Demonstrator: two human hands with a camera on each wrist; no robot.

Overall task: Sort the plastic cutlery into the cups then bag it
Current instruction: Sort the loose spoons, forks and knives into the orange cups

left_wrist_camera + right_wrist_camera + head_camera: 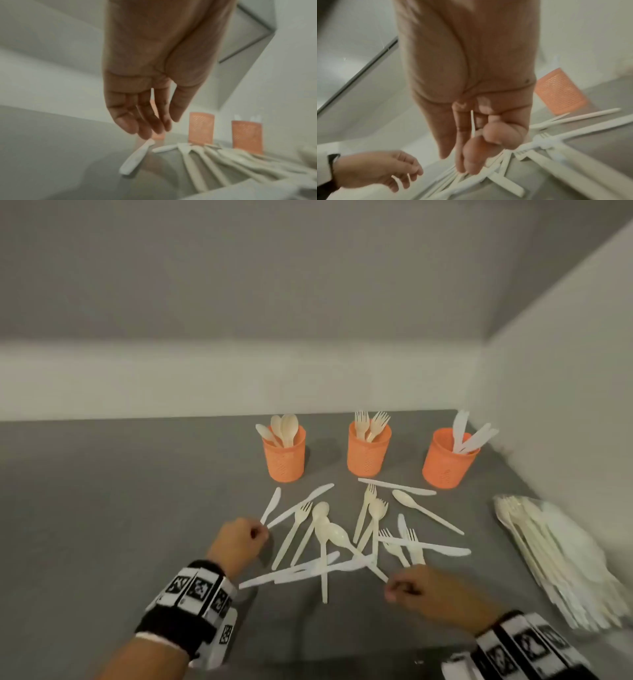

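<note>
Three orange cups stand at the back of the grey table [102, 508]: the spoon cup [284, 455], the fork cup [368, 453] and the knife cup [448, 463]. Loose cream and white cutlery [342, 535] lies in a pile in front of them. My left hand [258, 532] hovers with relaxed, empty fingers just over the end of a white knife [135, 158] at the pile's left edge. My right hand [392, 587] is at the pile's near right. Its thumb and forefinger pinch the handle end of a long spoon [337, 534]; the other fingers are curled.
A clear bag [565, 559] filled with cutlery lies at the right, against the white side wall. A white wall rises behind the cups. Bare grey tabletop stretches to the left of the pile and toward the near edge.
</note>
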